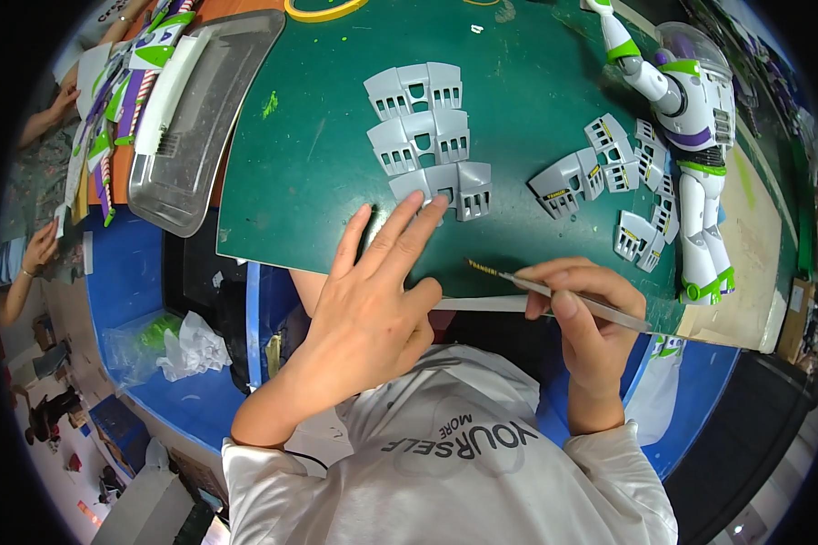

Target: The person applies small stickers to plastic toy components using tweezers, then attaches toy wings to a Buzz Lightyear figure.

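My left hand (pixel 373 295) lies with its fingers stretched and spread, two fingertips resting on the near edge of a curved grey plastic part (pixel 473 186). Beyond it, two more grey parts of the same kind, a middle one (pixel 394 145) and a far one (pixel 386 94), line up on the green mat (pixel 309 163). My right hand (pixel 591 309) is closed around metal tweezers (pixel 609 313), which point left over the mat's near edge. At their tip is a narrow dark label strip with yellow marks (pixel 483 267).
Several grey parts bearing small labels (pixel 568 182) lie to the right, beside a white, green and purple toy figure (pixel 700 118). A clear plastic tray (pixel 177 204) stands at the left. Yellow tape (pixel 327 13) lies at the far edge. Another person's hand (pixel 41 247) shows far left.
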`<action>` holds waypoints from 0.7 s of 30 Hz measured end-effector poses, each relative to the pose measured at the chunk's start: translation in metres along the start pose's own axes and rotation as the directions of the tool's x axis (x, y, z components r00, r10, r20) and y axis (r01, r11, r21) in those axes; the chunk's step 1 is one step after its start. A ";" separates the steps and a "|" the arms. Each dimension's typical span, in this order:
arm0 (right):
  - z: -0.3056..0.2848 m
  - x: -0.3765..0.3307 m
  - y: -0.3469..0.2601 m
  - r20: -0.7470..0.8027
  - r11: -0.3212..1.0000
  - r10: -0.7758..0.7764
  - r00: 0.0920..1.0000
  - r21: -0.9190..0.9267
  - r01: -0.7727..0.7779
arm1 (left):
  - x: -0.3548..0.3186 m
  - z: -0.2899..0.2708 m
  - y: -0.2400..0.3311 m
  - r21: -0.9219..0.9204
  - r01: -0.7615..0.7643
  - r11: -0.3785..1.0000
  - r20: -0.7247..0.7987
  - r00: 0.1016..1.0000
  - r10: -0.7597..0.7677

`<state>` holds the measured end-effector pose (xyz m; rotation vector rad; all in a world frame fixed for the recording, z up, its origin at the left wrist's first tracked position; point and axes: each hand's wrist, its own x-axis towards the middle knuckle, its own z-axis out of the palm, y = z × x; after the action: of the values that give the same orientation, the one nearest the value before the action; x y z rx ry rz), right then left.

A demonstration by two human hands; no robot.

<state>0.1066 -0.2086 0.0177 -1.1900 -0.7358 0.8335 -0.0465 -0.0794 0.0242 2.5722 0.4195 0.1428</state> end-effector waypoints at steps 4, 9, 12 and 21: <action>0.002 0.005 0.010 0.017 0.998 0.054 0.998 0.023 -0.055 | -0.014 0.014 0.002 -0.059 -0.011 0.998 0.043 0.999 0.014; 0.006 0.008 0.017 0.052 0.988 0.154 0.987 0.023 -0.155 | -0.037 0.043 0.005 -0.043 -0.013 0.999 -0.136 0.991 0.007; 0.008 0.010 0.018 0.085 0.988 0.146 0.986 -0.060 -0.141 | -0.043 0.049 0.004 0.016 -0.002 1.000 -0.267 0.964 0.006; 0.016 0.013 0.022 0.118 0.975 0.202 0.972 -0.123 -0.188 | -0.042 0.052 -0.002 0.095 0.004 0.995 -0.276 0.961 0.022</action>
<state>0.0962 -0.1861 0.0010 -1.3318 -0.7878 1.0530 -0.0779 -0.1161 -0.0220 2.6558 0.5283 0.5019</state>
